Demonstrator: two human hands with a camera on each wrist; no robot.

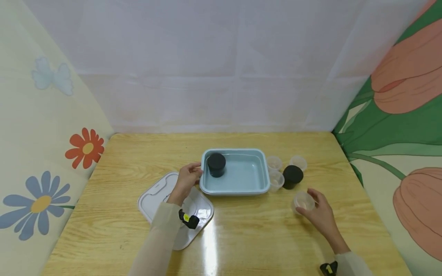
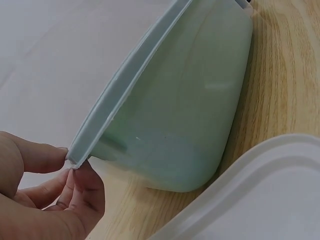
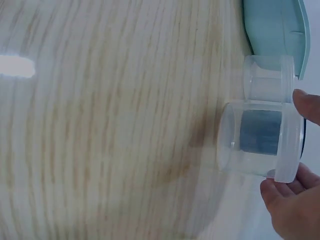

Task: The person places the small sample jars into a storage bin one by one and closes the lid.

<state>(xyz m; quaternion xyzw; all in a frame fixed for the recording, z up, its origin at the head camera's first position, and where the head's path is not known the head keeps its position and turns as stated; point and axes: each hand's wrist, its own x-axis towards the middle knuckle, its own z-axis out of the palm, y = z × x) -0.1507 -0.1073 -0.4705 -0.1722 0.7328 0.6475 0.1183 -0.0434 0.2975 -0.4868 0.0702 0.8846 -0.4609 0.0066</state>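
Note:
A light blue plastic tub point(image 1: 246, 174) sits on the table with a black jar point(image 1: 216, 165) standing inside at its left end. My left hand point(image 1: 188, 180) pinches the tub's left rim between thumb and fingers, as the left wrist view shows up close. At the right, my right hand point(image 1: 321, 216) grips a small clear plastic jar point(image 1: 304, 203) from the side. In the right wrist view this clear jar point(image 3: 227, 137) has a frosted, wider band at its top. Whether its base touches the table I cannot tell.
Right of the tub stand clear jars point(image 1: 276, 180) and a second black jar point(image 1: 292, 175), close together. A white lid point(image 1: 157, 201) lies on the wooden table point(image 1: 248, 237), partly under my left forearm. A pale cloth point(image 1: 221, 96) hangs behind the table.

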